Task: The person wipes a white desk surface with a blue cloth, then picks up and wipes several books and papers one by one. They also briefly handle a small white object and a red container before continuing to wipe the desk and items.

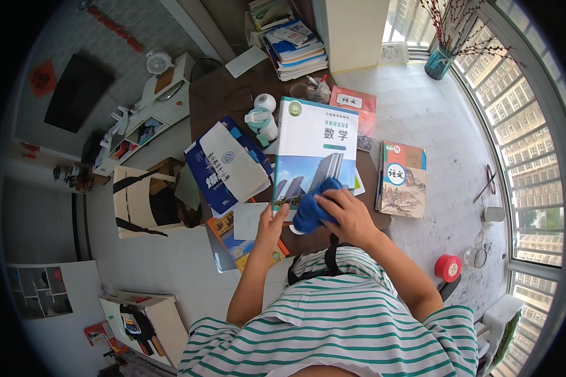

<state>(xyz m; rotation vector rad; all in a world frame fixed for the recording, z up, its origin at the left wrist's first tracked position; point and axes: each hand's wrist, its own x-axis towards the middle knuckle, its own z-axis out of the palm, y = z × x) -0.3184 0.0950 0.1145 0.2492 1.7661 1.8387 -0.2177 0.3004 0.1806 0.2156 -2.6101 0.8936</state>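
My left hand grips the lower left corner of a mathematics textbook, thumb on its front cover. The book is held up over the dark wooden table, its cover of tall buildings facing me. A crumpled blue cloth is bunched in my right hand and lies against the lower part of the cover. Part of the cover's bottom edge is hidden by the cloth and fingers. Behind the book, a red Chinese-language textbook is partly covered.
Left of the book are a white-and-teal bottle, a blue book and a paper envelope. A pen holder and stacked books stand farther back. Another textbook, glasses and a red round container lie on the right ledge.
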